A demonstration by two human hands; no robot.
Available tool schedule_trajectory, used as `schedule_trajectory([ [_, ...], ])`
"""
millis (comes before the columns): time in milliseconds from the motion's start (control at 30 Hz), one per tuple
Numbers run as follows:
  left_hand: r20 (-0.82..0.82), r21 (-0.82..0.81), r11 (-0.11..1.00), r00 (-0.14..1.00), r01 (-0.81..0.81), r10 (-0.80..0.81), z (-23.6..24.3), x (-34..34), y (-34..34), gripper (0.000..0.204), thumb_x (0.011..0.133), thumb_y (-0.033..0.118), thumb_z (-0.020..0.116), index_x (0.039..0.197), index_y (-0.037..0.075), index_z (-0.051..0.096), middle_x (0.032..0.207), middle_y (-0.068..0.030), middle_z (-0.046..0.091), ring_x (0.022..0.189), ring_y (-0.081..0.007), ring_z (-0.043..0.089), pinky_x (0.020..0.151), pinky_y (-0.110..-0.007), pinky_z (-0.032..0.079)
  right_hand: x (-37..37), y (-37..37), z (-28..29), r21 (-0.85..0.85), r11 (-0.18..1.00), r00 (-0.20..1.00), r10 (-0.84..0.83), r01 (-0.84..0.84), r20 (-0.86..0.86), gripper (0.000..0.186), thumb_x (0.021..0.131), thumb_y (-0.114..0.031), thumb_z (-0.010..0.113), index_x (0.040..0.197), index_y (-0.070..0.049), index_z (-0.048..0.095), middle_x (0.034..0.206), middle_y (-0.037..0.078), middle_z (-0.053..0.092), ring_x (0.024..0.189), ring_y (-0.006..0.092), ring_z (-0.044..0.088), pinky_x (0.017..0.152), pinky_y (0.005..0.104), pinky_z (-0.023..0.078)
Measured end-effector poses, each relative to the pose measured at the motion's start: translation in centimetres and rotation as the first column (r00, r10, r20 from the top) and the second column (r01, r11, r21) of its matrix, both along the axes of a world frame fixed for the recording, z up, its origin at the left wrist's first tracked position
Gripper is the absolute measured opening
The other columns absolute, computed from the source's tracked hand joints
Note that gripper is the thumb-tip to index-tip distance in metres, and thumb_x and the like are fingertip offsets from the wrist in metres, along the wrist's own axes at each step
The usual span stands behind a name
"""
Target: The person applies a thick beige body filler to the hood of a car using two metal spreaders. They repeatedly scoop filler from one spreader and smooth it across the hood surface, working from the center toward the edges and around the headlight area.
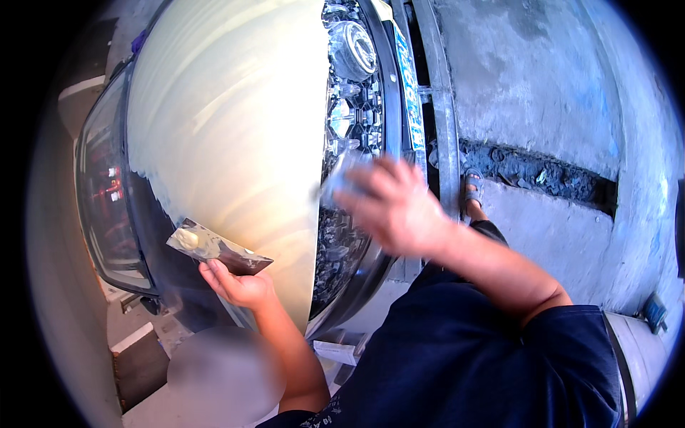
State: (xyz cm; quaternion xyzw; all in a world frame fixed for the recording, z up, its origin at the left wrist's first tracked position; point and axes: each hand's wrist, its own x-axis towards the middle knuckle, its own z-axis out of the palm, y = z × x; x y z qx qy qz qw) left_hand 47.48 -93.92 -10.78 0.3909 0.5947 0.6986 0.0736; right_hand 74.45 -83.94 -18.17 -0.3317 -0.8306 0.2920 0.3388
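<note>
My left hand [235, 282] grips a flat mixing plate [217, 250] smeared with pale putty, a creamy lump [187, 238] at its left end. The plate is held over a car hood [235, 107] coated in streaky cream filler, with darker paint along part of its left edge. My right hand [396, 207] is blurred at the hood's right edge, beside the black front grille [335, 257]; its fingers are curled around a greyish, smeared shape [334, 184], too blurred to name.
A windshield [107, 200] lies at left. The grille carries a round lamp [353, 50], beside a blue plate [405, 78] on the bumper. At right are grey concrete ground [528, 64], a rubble-filled trench [542, 182], and my sandalled foot [474, 192] beside a metal rail [446, 93].
</note>
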Motion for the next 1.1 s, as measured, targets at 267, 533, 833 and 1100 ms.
schedule_trajectory([
  [267, -0.015, -0.045, 0.999, 1.0, 0.0, 0.0, 0.4, 0.7, 0.5, 0.028, 0.095, 0.018, 0.049, 0.112, -0.003, 0.052, 0.113, -0.0136, 0.056, 0.102, -0.0204, 0.053, 0.092, -0.034, 0.042, -0.8, 10.5, -0.1, 0.116, 0.978, 0.967, -0.19, 0.172, 0.168, 0.04, 0.09, -0.024, 0.055, 0.13, -0.022, 0.055, 0.132, 0.004, 0.048, 0.118, 0.0305, 0.045, 0.094, 0.0512, 0.041],
  [533, -0.022, -0.034, 0.996, 0.997, -0.081, 0.08, 0.0, 0.8, 0.5, 0.028, 0.096, 0.018, 0.049, 0.114, -0.004, 0.051, 0.115, -0.0141, 0.056, 0.103, -0.0204, 0.054, 0.092, -0.033, 0.043, -0.9, 1.6, 0.8, 0.049, 0.994, 0.986, 0.086, -0.094, 0.142, 0.052, 0.078, -0.019, 0.067, 0.129, -0.02, 0.056, 0.133, 0.006, 0.044, 0.116, 0.0323, 0.042, 0.085, 0.0459, 0.043],
  [833, -0.015, -0.041, 0.996, 0.997, -0.08, 0.08, 0.3, 1.2, 0.8, 0.028, 0.097, 0.017, 0.047, 0.115, -0.004, 0.051, 0.114, -0.0138, 0.057, 0.102, -0.0201, 0.054, 0.09, -0.033, 0.044, -0.2, 14.7, 0.0, 0.038, 0.976, 0.95, -0.216, 0.213, 0.227, 0.042, 0.094, -0.025, 0.052, 0.136, -0.026, 0.05, 0.135, 0.005, 0.047, 0.121, 0.0322, 0.044, 0.101, 0.0496, 0.041],
  [1100, -0.006, -0.033, 0.982, 0.982, -0.187, 0.187, -0.2, 1.2, 0.3, 0.034, 0.095, 0.017, 0.052, 0.119, -0.006, 0.047, 0.119, -0.0147, 0.054, 0.107, -0.021, 0.052, 0.094, -0.034, 0.042, 0.1, 7.1, 1.2, 0.043, 0.997, 0.972, 0.053, -0.064, 0.227, 0.048, 0.085, -0.021, 0.061, 0.132, -0.025, 0.052, 0.134, 0.006, 0.044, 0.118, 0.0335, 0.043, 0.092, 0.0488, 0.045],
])
